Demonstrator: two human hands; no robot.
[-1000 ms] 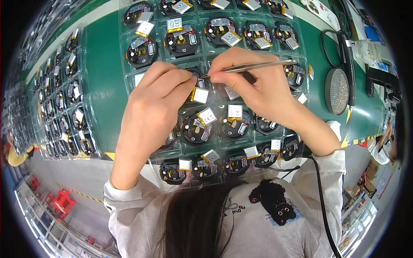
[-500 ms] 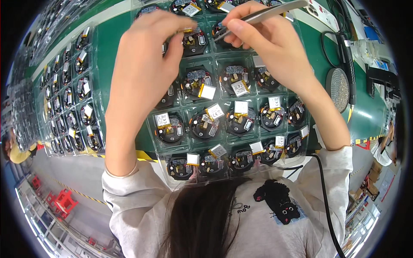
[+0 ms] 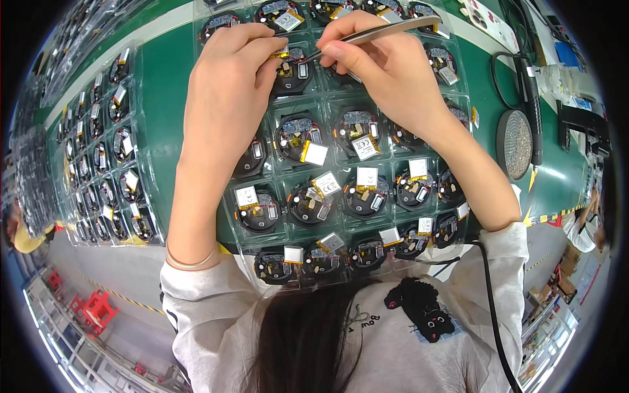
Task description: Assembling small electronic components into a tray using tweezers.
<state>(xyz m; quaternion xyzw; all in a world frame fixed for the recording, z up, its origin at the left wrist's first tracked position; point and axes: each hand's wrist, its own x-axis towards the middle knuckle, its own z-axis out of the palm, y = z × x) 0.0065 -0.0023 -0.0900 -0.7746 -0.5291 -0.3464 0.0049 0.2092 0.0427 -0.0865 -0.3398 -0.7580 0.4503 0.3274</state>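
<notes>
My right hand (image 3: 386,69) grips metal tweezers (image 3: 396,27) between thumb and fingers. Their tip points left and down, to a round black circuit assembly (image 3: 293,84) in the upper part of a clear plastic tray (image 3: 318,98). Over the left side of that assembly is my left hand (image 3: 229,72), its thumb and fingers closing on a small battery (image 3: 282,52) with a yellow edge, mostly hidden by the fingertips. Whether the tweezer tip touches the assembly, I cannot tell. Around both hands, similar round assemblies (image 3: 363,194) sit in the tray's pockets, many with a silver battery (image 3: 316,154).
More filled trays (image 3: 149,190) lie at the left on the green table (image 3: 167,85). At the right are a round mesh-topped pad (image 3: 515,144), a black-handled tool (image 3: 534,124) and cables. A black cable (image 3: 493,295) hangs over my right side. Red stools (image 3: 99,308) stand on the floor.
My right hand has moved left and down, bringing the tweezers to the assembly by my left hand. My left hand has lowered slightly, its fingers drawing together at the battery.
</notes>
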